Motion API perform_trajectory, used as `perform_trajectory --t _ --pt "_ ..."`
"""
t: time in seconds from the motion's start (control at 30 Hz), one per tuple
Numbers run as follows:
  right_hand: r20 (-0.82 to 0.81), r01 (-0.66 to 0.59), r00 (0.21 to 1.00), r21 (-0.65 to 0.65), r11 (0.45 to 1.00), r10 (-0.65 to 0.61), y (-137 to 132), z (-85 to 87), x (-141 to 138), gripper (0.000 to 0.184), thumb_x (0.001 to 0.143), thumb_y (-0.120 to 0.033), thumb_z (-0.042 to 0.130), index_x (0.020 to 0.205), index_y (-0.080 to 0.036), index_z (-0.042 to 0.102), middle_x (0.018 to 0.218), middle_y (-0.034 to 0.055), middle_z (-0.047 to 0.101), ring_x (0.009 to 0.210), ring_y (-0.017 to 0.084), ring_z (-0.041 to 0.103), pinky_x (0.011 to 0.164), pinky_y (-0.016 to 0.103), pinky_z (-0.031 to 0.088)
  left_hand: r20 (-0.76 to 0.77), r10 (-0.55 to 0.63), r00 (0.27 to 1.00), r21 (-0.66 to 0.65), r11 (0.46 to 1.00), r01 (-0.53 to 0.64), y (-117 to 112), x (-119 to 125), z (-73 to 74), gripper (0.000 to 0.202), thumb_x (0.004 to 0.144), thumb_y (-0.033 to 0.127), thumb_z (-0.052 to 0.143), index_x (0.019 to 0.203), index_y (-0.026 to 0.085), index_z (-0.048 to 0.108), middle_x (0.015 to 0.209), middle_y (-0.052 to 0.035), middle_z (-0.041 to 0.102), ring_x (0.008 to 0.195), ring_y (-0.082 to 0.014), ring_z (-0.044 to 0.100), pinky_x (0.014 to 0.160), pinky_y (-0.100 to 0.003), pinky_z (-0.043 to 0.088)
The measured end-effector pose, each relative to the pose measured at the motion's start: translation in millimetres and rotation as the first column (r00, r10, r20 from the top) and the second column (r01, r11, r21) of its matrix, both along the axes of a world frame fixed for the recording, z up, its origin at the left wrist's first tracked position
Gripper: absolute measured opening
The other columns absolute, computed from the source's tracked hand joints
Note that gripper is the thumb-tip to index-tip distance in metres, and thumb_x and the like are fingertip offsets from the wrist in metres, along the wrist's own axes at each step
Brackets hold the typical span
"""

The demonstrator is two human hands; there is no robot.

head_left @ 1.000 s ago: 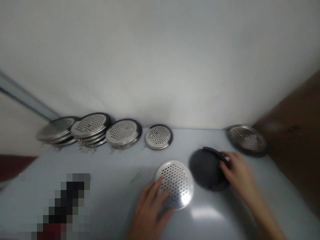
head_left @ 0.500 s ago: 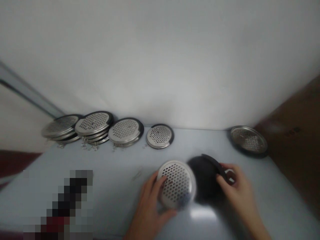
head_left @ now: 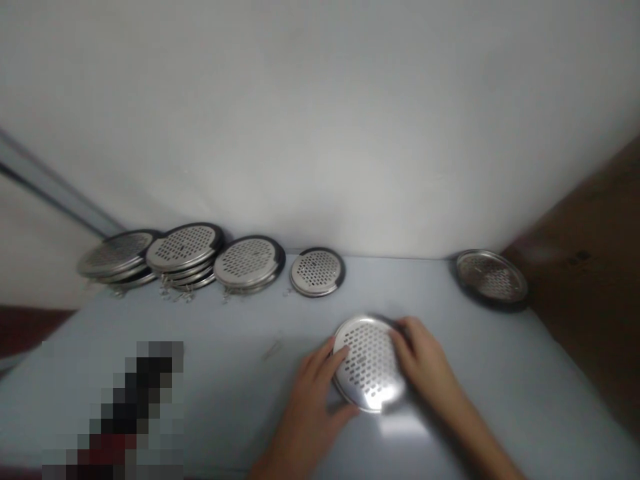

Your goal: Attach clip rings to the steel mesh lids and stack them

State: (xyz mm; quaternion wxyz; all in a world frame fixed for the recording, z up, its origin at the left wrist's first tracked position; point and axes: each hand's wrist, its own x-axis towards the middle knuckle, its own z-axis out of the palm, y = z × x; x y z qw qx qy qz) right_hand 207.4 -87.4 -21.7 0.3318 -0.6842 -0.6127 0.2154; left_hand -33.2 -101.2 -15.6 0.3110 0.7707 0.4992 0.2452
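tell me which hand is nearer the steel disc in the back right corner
Right: the right hand is below and left of the steel disc; the left hand is farther left.

the perforated disc (head_left: 370, 363) at the near middle is smooth, glossy stainless steel, with a bright glare low on its face. the stacked discs (head_left: 183, 248) at far left, the lone disc (head_left: 317, 272) beside them and the far-right disc (head_left: 493, 277) show the same shiny metal, with dark matt rims of rubber or plastic, which one i cannot tell. the tabletop (head_left: 240, 400) is smooth and pale with a soft sheen. the wall (head_left: 320, 120) is matt white. the brown panel (head_left: 580, 293) at far right looks like matt cardboard, its grain too blurred to tell.
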Motion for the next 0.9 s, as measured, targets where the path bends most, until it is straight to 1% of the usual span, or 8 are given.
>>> perform_trajectory --t 0.2,0.37,0.47,0.53,0.6,0.7,0.8,0.9 --pt "0.218 -0.148 0.963 -0.072 0.986 0.161 32 8.0 -8 0.02 0.097 -0.022 0.038 0.097 -0.018 0.058 0.094 0.0114 0.068 0.086 0.026 0.066 0.078 0.035 0.048 -0.084 0.029 0.996 0.01 1.0 -0.028 11 -1 2.2 0.07 0.063 0.01 0.086 0.128 0.029 0.066 0.144 -0.0074 0.057 0.128 -0.0312 0.056 0.108 -0.053 0.048" --pt "0.317 -0.167 0.93 -0.087 0.982 0.186 50 14.5 -21 0.021 0.097 -0.019 0.038 0.094 -0.018 0.058 0.091 0.0113 0.067 0.08 0.025 0.065 0.071 0.033 0.045 -0.123 0.086 0.989 0.093 0.993 -0.075 15 -2 0.9 0.071 0.059 0.011 0.089 0.125 0.026 0.067 0.14 -0.0084 0.06 0.122 -0.0311 0.06 0.105 -0.052 0.051" --pt "0.188 -0.169 0.966 -0.049 0.984 0.175 54 15.6 -22 0.021 0.097 -0.026 0.042 0.092 -0.018 0.061 0.091 0.0099 0.068 0.082 0.024 0.065 0.075 0.034 0.045 -0.108 0.095 0.99 0.138 0.987 -0.08 14 -8 -6.1 0.068 0.06 0.014 0.09 0.123 0.026 0.068 0.138 -0.009 0.062 0.118 -0.0315 0.063 0.101 -0.052 0.053" --pt "-0.015 -0.175 0.985 -0.032 0.984 0.175 54 16.3 -17 0.027 0.098 -0.037 0.046 0.09 -0.018 0.064 0.089 0.0081 0.069 0.084 0.024 0.065 0.077 0.034 0.046 -0.07 0.073 0.995 0.125 0.99 -0.064 14 -13 -7.9 0.066 0.062 0.02 0.091 0.123 0.028 0.068 0.137 -0.0085 0.063 0.118 -0.0311 0.063 0.101 -0.051 0.054" --pt "-0.262 -0.193 0.949 -0.031 0.981 0.178 53 16.1 -9 0.036 0.097 -0.047 0.047 0.092 -0.019 0.069 0.091 0.007 0.071 0.089 0.024 0.065 0.081 0.034 0.048 0.0 0.058 0.998 0.07 0.996 -0.057 15 -16 -4.4 0.063 0.063 0.027 0.091 0.122 0.029 0.068 0.136 -0.0082 0.063 0.12 -0.0306 0.062 0.103 -0.049 0.052" --pt "-0.525 -0.199 0.833 0.006 0.98 0.173 53 11.9 -1 0.046 0.097 -0.056 0.044 0.105 -0.021 0.072 0.106 0.0072 0.072 0.105 0.025 0.065 0.095 0.035 0.047 0.16 0.098 0.982 -0.103 0.991 -0.082 18 -14 9.6 0.053 0.072 0.039 0.084 0.121 0.027 0.068 0.13 -0.0088 0.068 0.118 -0.029 0.064 0.104 -0.043 0.051" --pt "-0.593 -0.103 0.796 0.061 0.993 0.119 55 4.8 0 0.053 0.095 -0.064 0.042 0.111 -0.023 0.071 0.11 0.0085 0.071 0.106 0.025 0.064 0.095 0.038 0.048 0.344 0.152 0.927 -0.314 0.949 -0.039 21 -3 23.7 0.042 0.089 0.05 0.062 0.119 0.021 0.067 0.116 -0.0096 0.073 0.108 -0.0257 0.068 0.098 -0.039 0.053" --pt "-0.572 -0.017 0.819 0.061 0.998 0.049 58 1.8 -3 0.049 0.083 -0.064 0.062 0.101 -0.02 0.074 0.104 0.0097 0.071 0.101 0.027 0.064 0.09 0.038 0.05 0.441 0.253 0.861 -0.481 0.877 -0.011 22 10 24.3 0.049 0.096 0.058 0.044 0.11 0.018 0.066 0.102 -0.0088 0.074 0.091 -0.0227 0.072 0.083 -0.035 0.059"
